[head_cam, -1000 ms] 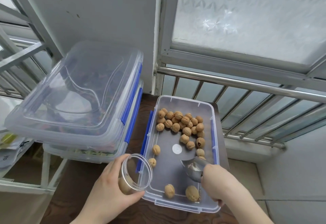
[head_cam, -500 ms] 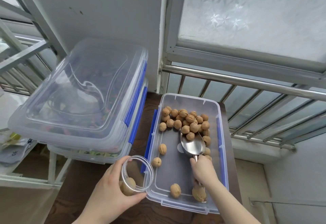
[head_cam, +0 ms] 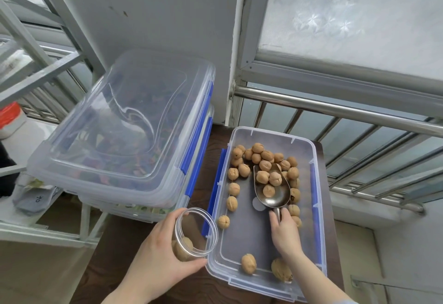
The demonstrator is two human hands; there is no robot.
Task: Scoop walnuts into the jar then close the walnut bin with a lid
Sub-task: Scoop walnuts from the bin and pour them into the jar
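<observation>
Two stacked lidded boxes (head_cam: 124,136) crowded the left, beside the open bin (head_cam: 318,208) of walnuts (head_cam: 260,157). The left hand (head_cam: 155,255) gripped the jar (head_cam: 195,234) at the bin's rim; the right hand (head_cam: 285,234) clasped the scoop (head_cam: 272,187), holding three nuts.

My dark brown table (head_cam: 112,277) holds the open walnut bin (head_cam: 309,210) and two stacked closed boxes (head_cam: 124,136) beside it.

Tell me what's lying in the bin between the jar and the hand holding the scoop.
In the head view, one loose walnut lies on the walnut bin floor between the jar and the right hand; otherwise bare floor.
</observation>
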